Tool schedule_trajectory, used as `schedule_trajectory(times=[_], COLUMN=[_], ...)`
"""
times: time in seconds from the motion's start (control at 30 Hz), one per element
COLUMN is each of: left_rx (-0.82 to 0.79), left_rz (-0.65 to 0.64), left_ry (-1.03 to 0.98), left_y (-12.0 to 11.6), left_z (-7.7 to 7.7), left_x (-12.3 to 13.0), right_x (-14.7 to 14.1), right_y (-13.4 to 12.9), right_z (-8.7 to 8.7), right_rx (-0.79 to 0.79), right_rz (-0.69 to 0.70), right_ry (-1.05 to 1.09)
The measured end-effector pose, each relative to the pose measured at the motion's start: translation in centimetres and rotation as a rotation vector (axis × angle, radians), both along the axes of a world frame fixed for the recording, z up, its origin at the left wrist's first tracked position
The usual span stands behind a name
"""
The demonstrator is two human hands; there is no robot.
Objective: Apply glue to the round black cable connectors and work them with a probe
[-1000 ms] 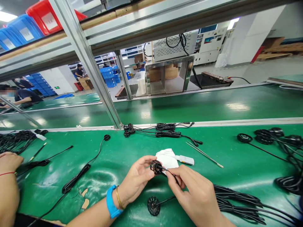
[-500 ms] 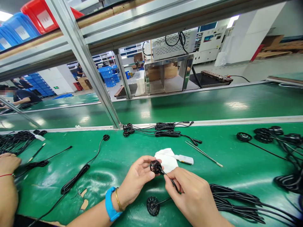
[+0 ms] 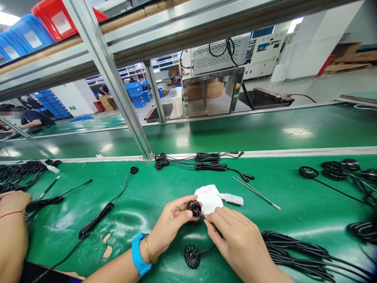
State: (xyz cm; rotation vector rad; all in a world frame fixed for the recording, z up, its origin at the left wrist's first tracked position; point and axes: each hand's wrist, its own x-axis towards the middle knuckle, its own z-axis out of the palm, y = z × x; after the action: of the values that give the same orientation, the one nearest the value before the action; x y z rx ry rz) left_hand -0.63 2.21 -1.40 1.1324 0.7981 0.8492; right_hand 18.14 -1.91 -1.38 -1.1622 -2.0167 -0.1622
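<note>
Grasping the small black motor [image 3: 194, 208] in the left hand [image 3: 170, 228], its cable [image 3: 212, 224] running toward the near right, pinched in the right hand [image 3: 240, 245] just behind the motor.

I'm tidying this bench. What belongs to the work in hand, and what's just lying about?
In use: small black motor, its black cable, left hand, right hand.

Lying about: white cloth, white-handled tool, metal tweezers, second motor, coiled black cables.
</note>
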Motion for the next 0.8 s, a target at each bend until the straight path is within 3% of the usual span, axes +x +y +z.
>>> schedule_trajectory(times=[0.27, 0.47, 0.8], left_rx=[-0.070, -0.144, 0.127], left_rz=[0.125, 0.141, 0.118], left_ry=[0.038, -0.009, 0.111], left_y=[-0.4, -0.3, -1.3], left_z=[0.0, 0.1, -0.2], left_x=[0.9, 0.9, 0.7], right_x=[-0.8, -1.1, -1.1], right_y=[-0.1, -0.2, -0.2], right_z=[-0.6, -0.5, -1.1], right_rx=[0.015, 0.009, -0.006], right_rz=[-0.004, -0.001, -0.007], right_ry=[-0.038, -0.014, 0.079])
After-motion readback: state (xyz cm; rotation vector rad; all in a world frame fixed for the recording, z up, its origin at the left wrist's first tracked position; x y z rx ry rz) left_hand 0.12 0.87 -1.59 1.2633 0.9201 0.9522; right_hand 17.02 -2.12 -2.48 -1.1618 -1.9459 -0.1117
